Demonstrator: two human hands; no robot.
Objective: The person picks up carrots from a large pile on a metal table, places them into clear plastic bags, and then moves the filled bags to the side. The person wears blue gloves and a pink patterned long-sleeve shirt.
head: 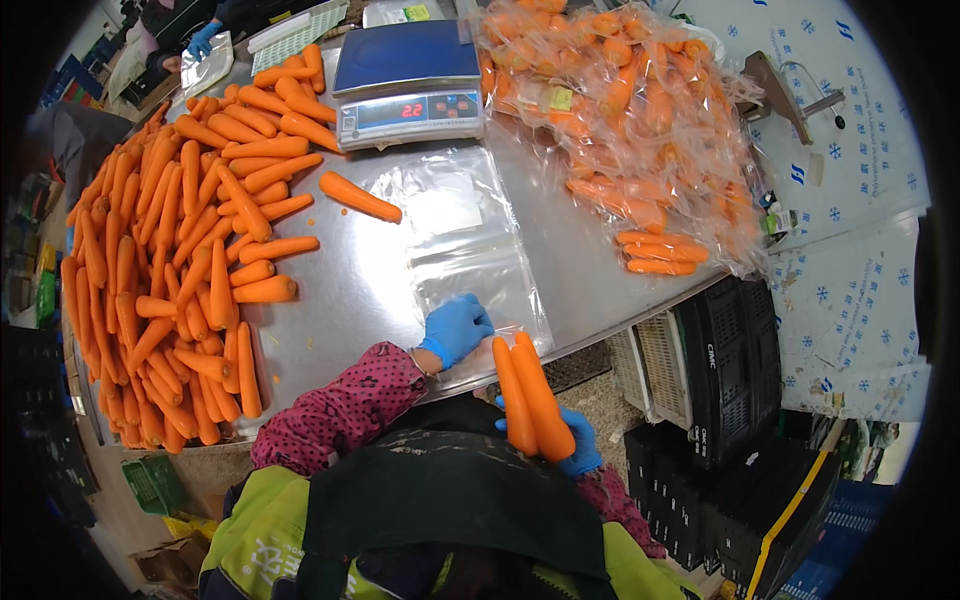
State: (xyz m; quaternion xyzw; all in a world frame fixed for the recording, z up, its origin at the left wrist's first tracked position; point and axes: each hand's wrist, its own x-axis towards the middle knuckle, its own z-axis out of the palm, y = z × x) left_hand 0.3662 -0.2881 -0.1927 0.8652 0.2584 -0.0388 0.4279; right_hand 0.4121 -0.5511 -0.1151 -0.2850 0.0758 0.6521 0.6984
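My left hand [456, 330], in a blue glove, has its fingers curled on the near end of a clear plastic bag [472, 262] and appears to pinch its film. The bag lies flat on the steel table [345, 322], its far part under the scale's front. Beyond the table's near edge, my right hand [581, 444], also gloved in blue, holds two carrots [529, 397] side by side, tips towards the bag. Part of that hand is hidden behind them. A single carrot [360, 196] lies at the bag's left edge.
Loose carrots [180, 262] are heaped on the left. A digital scale [409, 86] stands at the back, with bagged carrots [637, 127] piled to its right. Black crates [720, 375] are stacked below the table's right side. Another person's gloved hand [202, 39] shows at top left.
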